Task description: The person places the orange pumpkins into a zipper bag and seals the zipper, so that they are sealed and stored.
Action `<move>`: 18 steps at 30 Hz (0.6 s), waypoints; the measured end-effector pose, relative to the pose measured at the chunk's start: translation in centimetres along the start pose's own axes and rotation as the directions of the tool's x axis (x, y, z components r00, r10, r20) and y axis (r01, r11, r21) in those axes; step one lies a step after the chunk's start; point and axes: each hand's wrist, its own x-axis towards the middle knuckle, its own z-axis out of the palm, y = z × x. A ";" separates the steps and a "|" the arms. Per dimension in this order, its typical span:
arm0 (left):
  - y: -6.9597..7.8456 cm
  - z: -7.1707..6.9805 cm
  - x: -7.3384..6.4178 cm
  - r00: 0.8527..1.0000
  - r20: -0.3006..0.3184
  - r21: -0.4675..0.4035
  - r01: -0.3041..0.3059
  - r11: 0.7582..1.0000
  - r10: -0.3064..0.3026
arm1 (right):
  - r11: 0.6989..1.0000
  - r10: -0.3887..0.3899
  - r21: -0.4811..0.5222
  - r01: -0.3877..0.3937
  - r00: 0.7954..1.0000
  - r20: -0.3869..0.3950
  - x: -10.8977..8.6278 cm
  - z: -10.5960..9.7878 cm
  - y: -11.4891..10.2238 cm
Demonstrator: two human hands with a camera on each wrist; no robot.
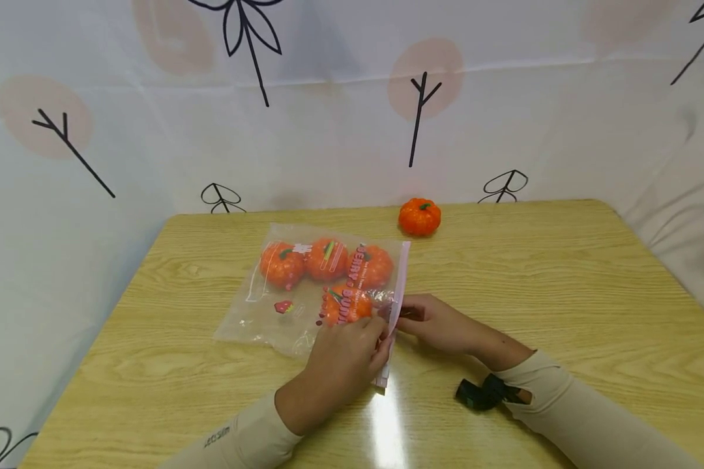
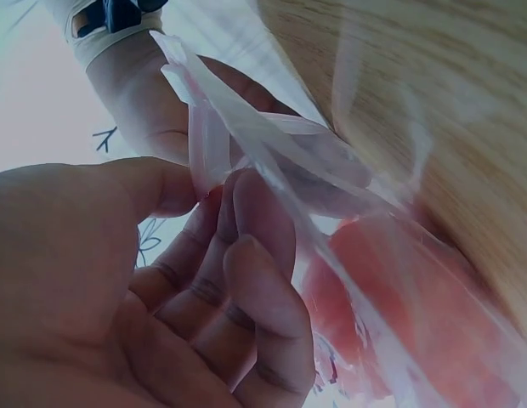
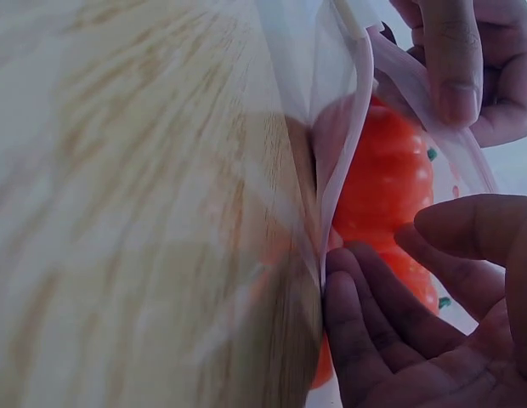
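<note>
A clear zip bag (image 1: 255, 316) with a pink zip edge and printed lettering lies on the table, its mouth toward the right. Several small orange pumpkins (image 1: 281, 266) are inside it. My left hand (image 1: 343, 355) pinches the near part of the bag's mouth between thumb and fingers, as the left wrist view shows. At the mouth is my right hand (image 1: 440, 326), its fingers (image 3: 399, 327) extended into the opening against one side of the bag. Its thumb stands apart from them, and no pumpkin is in its grasp.
One more orange pumpkin (image 1: 419, 218) with a green stem sits near the table's back edge, beyond the bag. The wooden table (image 1: 170, 280) meets a white patterned cloth (image 1: 340, 143) behind it. A dark strap (image 1: 484, 393) is on the right wrist.
</note>
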 end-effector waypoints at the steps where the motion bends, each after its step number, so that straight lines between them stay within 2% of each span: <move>1: 0.0 0.0 0.0 1.000 0.004 -0.007 0.003 1.000 -0.003 | 1.000 0.001 0.000 -0.001 1.000 0.003 0.0 0.0 0.0; 10: -0.2 -0.1 0.0 0.999 0.029 -0.062 0.042 0.997 -0.040 | 0.999 -0.017 -0.032 0.018 0.999 0.029 0.0 0.2 0.0; 18: -0.2 -0.1 0.0 0.999 0.028 -0.094 0.048 0.994 -0.046 | 0.999 0.008 -0.047 -0.010 0.999 -0.049 0.0 -0.2 -0.2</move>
